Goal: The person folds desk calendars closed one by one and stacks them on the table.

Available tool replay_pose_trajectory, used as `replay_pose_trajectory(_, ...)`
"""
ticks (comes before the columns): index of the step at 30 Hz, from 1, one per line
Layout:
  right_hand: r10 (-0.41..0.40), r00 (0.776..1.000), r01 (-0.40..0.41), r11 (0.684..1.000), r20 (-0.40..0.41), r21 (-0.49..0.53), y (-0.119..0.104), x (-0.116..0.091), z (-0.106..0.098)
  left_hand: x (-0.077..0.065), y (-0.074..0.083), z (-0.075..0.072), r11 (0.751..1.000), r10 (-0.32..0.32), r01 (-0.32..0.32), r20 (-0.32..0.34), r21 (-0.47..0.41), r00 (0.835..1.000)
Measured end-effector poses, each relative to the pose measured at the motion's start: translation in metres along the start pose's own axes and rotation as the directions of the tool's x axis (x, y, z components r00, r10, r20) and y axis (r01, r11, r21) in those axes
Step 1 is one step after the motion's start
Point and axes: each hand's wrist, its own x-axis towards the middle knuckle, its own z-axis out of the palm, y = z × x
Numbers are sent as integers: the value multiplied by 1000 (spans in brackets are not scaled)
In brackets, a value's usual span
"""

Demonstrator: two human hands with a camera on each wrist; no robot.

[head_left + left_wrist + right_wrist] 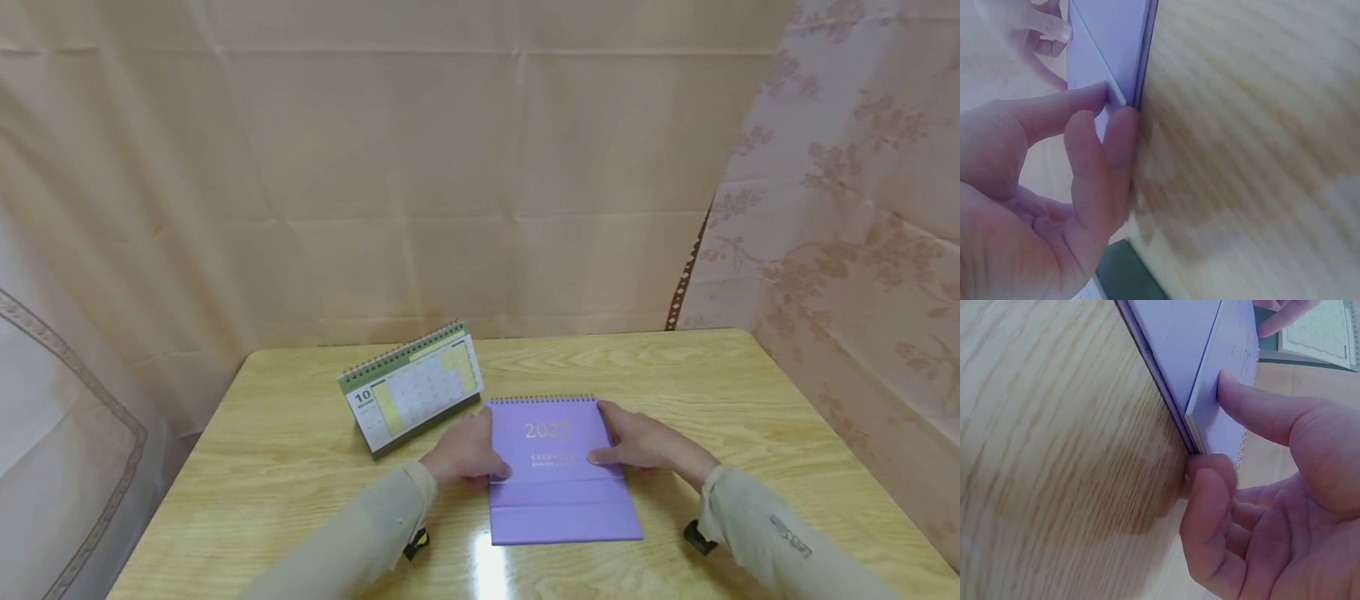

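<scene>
Now my left hand [467, 450] and right hand [647, 440] pinched the purple calendar [553, 493] by opposite sides on the worktop [262, 508], where a leftward slip might have knocked the green-topped calendar [420, 390] nearby.

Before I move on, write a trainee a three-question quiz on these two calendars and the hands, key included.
1. Open question: Which large number is printed on the green-topped calendar?

2. True or false: The left hand and the right hand both grip the purple calendar.

3. Multiple choice: Seen from the head camera, where does the green-topped calendar stand?
A) Farther back than the purple calendar and to its left
B) Nearer than the purple calendar and to its right
C) On top of the purple calendar

Key: 1. 10; 2. True; 3. A
</scene>
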Motion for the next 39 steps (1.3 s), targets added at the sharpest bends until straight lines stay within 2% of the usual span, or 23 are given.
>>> replay_pose_trajectory(6, -3, 999, 4, 1000, 34, -30, -2, -3, -8, -3, 1, -9, 999, 23, -24, 28, 21, 999)
replay_pose_trajectory(9, 9, 999, -6, 998, 46, -56, -3, -2, -14, -4, 0, -14, 997, 61, -62, 39, 42, 997)
replay_pose_trajectory(11, -18, 999, 22, 996, 43, -91, -4, -2, -18, -4, -1, -18, 993, 95, -98, 52, 59, 994)
replay_pose_trajectory(15, -125, 992, 126, 972, 15, -201, -9, -3, -26, -10, -3, -32, 985, 158, -165, 127, 47, 979)
replay_pose_trajectory(20, -175, 984, 166, 957, -17, -236, -17, -5, -35, -24, -6, -58, 986, 154, -165, 239, 24, 959)
replay_pose_trajectory(23, -203, 979, 192, 956, -31, -223, -22, -5, -42, -34, -6, -75, 987, 156, -163, 262, 6, 952)
replay_pose_trajectory(26, -251, 968, 240, 949, -28, -202, -25, -3, -48, -45, -7, -92, 984, 177, -179, 253, -14, 951)
replay_pose_trajectory(31, -293, 956, 293, 952, 18, -83, -32, 5, -57, -61, -14, -120, 978, 203, -209, 234, 2, 951)
replay_pose_trajectory(36, -308, 949, 305, 951, 65, 50, -41, 11, -66, -77, -26, -150, 976, 204, -214, 199, 32, 959)
replay_pose_trajectory(39, -301, 949, 287, 946, 88, 149, -47, 15, -71, -86, -32, -166, 978, 200, -206, 138, 34, 970)
